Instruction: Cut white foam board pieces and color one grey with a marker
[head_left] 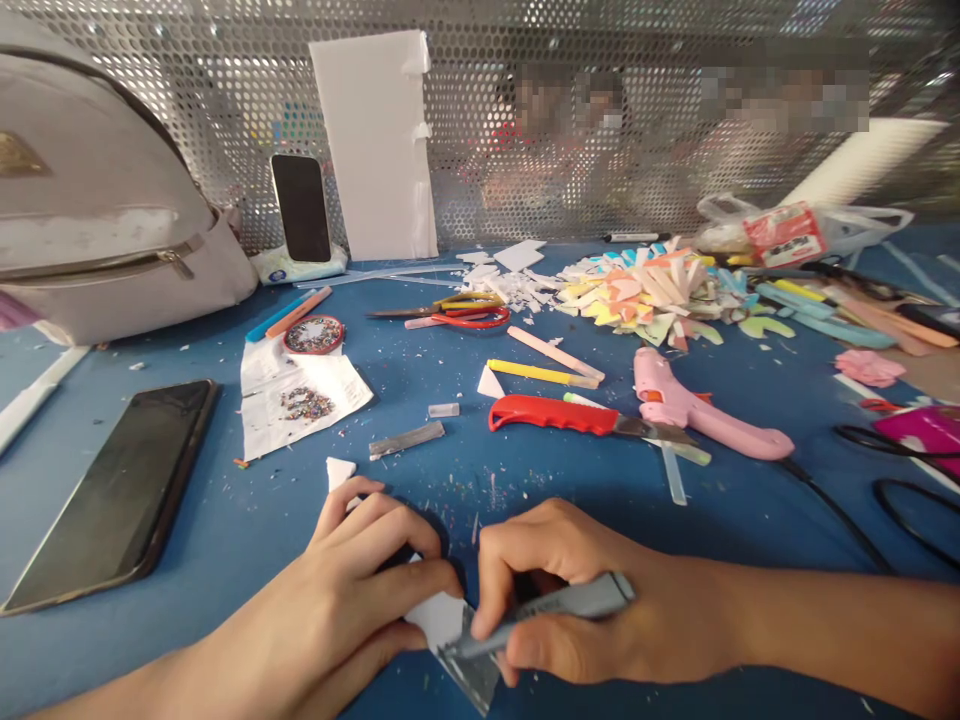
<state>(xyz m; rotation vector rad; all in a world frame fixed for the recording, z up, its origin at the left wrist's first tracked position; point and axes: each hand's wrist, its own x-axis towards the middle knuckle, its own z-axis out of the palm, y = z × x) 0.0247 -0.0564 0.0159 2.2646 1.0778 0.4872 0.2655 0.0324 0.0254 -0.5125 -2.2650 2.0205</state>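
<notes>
My left hand (367, 590) is bent over the table and pinches a small white piece (439, 618) between thumb and fingers. One end of that piece is dark grey. In my right hand (600, 560) is a grey marker (574, 600), held slanting with its tip against the grey end. Another white scrap (340, 472) shows by the left fingertips. A grey-coloured strip (407, 440) and a small clear piece (443, 410) lie beyond the hands. Past the right hand lies a red-handled knife (555, 414), its blade towards a pink glue gun (697, 405).
A dark phone (112, 490) lies left, before a backpack (112, 200). Beads (306, 404) sit on white paper. Scissors (457, 310), a yellow stick (540, 373) and a heap of coloured scraps (652, 295) are farther back. Another phone (301, 208) leans by the perforated metal panel.
</notes>
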